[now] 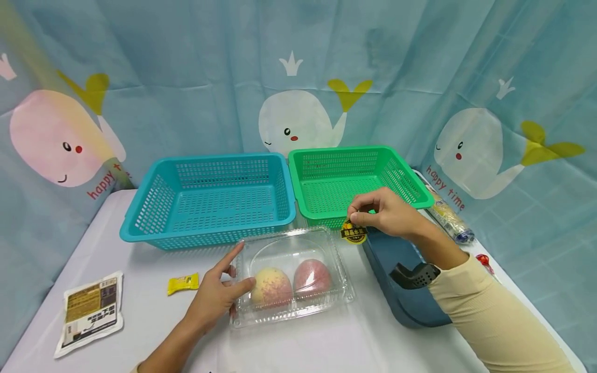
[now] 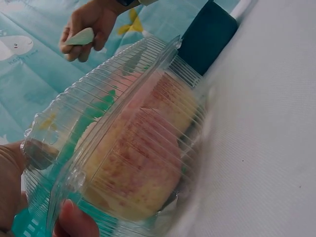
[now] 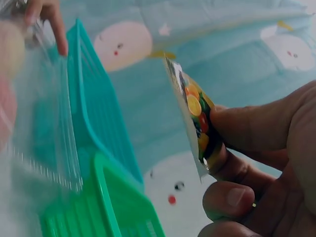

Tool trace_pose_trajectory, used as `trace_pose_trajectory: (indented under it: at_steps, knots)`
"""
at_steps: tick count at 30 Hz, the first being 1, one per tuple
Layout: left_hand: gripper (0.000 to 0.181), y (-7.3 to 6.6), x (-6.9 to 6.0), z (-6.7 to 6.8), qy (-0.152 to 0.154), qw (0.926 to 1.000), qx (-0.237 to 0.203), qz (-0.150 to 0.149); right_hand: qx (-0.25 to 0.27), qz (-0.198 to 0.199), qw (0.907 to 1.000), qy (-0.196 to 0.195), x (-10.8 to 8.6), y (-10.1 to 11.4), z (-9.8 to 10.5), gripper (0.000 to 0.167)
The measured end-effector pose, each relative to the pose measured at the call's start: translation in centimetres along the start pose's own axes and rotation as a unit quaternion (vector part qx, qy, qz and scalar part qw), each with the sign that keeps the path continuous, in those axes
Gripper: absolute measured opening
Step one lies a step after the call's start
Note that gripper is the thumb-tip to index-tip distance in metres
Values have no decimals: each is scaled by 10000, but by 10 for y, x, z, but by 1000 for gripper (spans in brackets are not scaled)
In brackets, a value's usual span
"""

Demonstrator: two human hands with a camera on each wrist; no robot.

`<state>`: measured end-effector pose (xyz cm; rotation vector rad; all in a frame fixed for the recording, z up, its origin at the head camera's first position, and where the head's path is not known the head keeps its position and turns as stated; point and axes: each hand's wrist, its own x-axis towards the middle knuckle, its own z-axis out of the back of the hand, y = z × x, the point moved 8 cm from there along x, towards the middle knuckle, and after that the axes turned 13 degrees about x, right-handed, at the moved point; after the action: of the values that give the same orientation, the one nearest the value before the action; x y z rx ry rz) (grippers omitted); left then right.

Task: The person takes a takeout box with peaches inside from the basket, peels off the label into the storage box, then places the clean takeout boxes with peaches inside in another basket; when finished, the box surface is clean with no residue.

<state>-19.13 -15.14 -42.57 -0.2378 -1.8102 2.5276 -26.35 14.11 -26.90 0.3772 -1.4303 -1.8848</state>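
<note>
A clear plastic clamshell box (image 1: 291,254) sits on the table with two round peaches or buns inside, one yellow-pink (image 1: 271,286) and one pink (image 1: 312,278). My left hand (image 1: 219,292) grips the box's left side, the thumb over the lid and the index finger along the edge; in the left wrist view the lid looks closed. Between thumb and fingers my right hand (image 1: 384,210) pinches a black-and-gold label sticker (image 1: 354,232) above the right of the box. Fruit pictures show on the label (image 3: 198,111) in the right wrist view, and its pale back curls slightly.
Behind the box stand a blue basket (image 1: 210,235) and a green basket (image 1: 342,191). A dark blue bin (image 1: 396,280) lies under my right forearm. A yellow packet (image 1: 183,283) and a white pouch (image 1: 90,313) are at left; a wrapped roll (image 1: 450,220) and a red item (image 1: 483,260) at right.
</note>
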Motion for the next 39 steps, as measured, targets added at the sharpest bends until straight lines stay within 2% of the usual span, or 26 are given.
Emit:
trace_pose_trajectory:
  at_steps: [8, 13, 21, 31, 39]
  knots:
    - [82, 1, 0, -1, 30, 9999, -121, 9, -59, -394, 9992, -41, -30, -28, 28, 13]
    - [82, 1, 0, 0, -10, 10000, -65, 60, -191, -365, 9991, 85, -45, -45, 37, 15]
    - [82, 1, 0, 0, -20, 9999, -5, 101, -518, -691, 9961, 156, -63, -78, 53, 12]
    - [80, 3, 0, -1, -6, 10000, 0, 84, -625, -1043, 9924, 211, -78, -124, 59, 10]
    - [81, 2, 0, -1, 8, 10000, -27, 45, -754, -1392, 9865, 426, -86, -146, 56, 7]
